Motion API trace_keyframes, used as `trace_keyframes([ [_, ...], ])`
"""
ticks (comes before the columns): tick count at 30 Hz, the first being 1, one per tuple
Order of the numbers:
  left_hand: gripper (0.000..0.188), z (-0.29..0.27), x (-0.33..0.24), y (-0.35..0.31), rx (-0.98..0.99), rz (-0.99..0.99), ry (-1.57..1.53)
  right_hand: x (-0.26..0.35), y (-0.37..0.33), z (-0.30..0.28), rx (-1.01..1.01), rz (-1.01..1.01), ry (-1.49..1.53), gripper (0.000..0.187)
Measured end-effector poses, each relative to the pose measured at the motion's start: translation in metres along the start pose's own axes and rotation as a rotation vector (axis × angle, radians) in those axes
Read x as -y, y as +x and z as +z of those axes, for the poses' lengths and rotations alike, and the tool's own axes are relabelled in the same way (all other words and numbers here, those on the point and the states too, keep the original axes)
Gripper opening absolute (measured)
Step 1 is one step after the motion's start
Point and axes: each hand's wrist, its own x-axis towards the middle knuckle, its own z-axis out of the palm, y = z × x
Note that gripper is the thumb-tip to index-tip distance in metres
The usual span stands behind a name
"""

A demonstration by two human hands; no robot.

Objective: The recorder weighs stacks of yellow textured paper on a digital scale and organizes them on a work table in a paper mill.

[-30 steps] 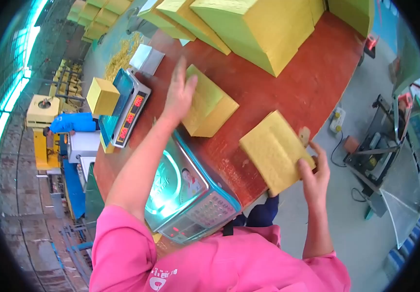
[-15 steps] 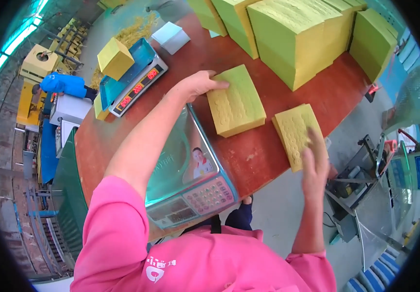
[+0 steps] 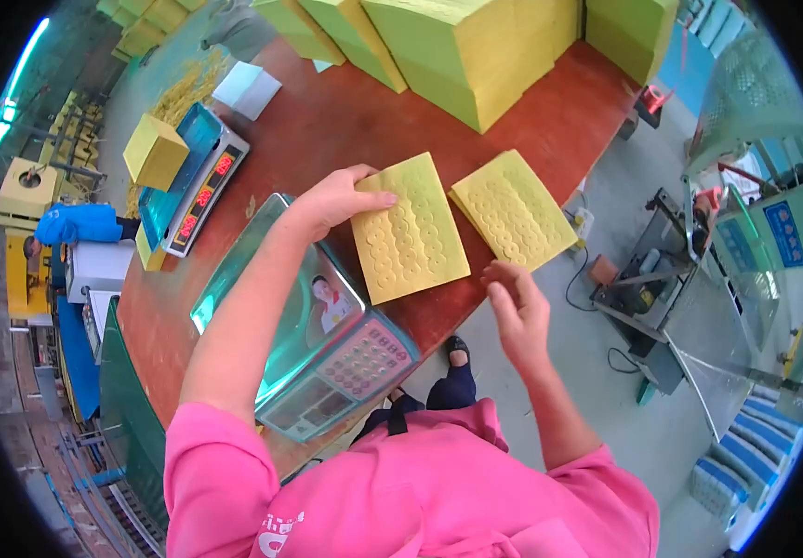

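A stack of yellow joss paper (image 3: 411, 232), stamped with rows of round marks, lies tilted at the table's near side, its corner by the large scale (image 3: 327, 339). My left hand (image 3: 338, 201) grips its upper left edge, thumb on top, the other fingers mostly hidden. To the right, a second, slightly fanned joss paper stack (image 3: 515, 209) reaches over the table's edge. Just below that stack's near corner is my right hand (image 3: 518, 314), fingers apart and holding nothing; I cannot tell whether a fingertip touches the paper.
Tall yellow paper stacks (image 3: 462, 60) line the table's far side. At the left, a smaller scale (image 3: 199, 191) with red digits carries a yellow block (image 3: 155, 152); a white block (image 3: 246, 90) sits behind it. A metal-framed machine (image 3: 652, 288) stands right; a person in blue (image 3: 85, 223) is far left.
My view has shifted, moving the table's contents leftward. My left hand keeps its hold on the first stack, now tilted more toward me. My right hand has drawn back from over the second stack.
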Motion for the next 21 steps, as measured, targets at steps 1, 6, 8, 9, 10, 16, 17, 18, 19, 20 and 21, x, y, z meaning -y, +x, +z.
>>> trace_keyframes([
  [1, 0.063, 0.004, -0.003, -0.001, -0.003, 0.000, 0.013, -0.006, 0.004, -0.012, -0.004, -0.005, -0.073, 0.037],
  [6, 0.058, 0.032, -0.011, -0.003, -0.004, 0.011, 0.002, -0.008, 0.059, -0.043, -0.035, -0.068, -0.218, 0.032],
  [8, 0.055, 0.042, -0.011, -0.009, 0.008, 0.016, -0.055, -0.005, 0.067, -0.051, -0.016, 0.006, -0.180, 0.030],
  [9, 0.055, 0.048, -0.011, -0.010, 0.015, 0.014, -0.051, -0.004, 0.067, -0.054, 0.013, 0.075, -0.147, 0.028],
  [10, 0.054, 0.056, -0.008, -0.015, 0.007, 0.031, -0.053, -0.008, 0.058, -0.054, 0.018, 0.082, -0.145, 0.028],
  [16, 0.058, 0.117, -0.001, -0.035, 0.018, 0.095, 0.064, -0.011, -0.010, -0.064, -0.083, 0.477, 0.263, 0.044],
  [17, 0.061, 0.128, 0.008, -0.038, -0.173, 0.212, 0.147, -0.009, -0.012, -0.067, 0.085, 0.538, 0.496, 0.052],
  [18, 0.064, 0.139, 0.016, -0.043, -0.365, 0.327, 0.231, -0.007, -0.014, -0.070, 0.255, 0.594, 0.729, 0.062],
  [19, 0.070, 0.152, 0.021, -0.051, -0.445, 0.292, 0.016, -0.010, -0.014, -0.072, 0.275, 0.560, 0.633, 0.068],
  [20, 0.070, 0.163, 0.024, -0.061, -0.446, 0.295, 0.011, -0.008, -0.011, -0.075, 0.275, 0.558, 0.626, 0.068],
  [21, 0.065, 0.174, 0.026, -0.073, -0.332, 0.207, -0.382, -0.005, -0.008, -0.077, 0.328, 0.580, 0.610, 0.072],
])
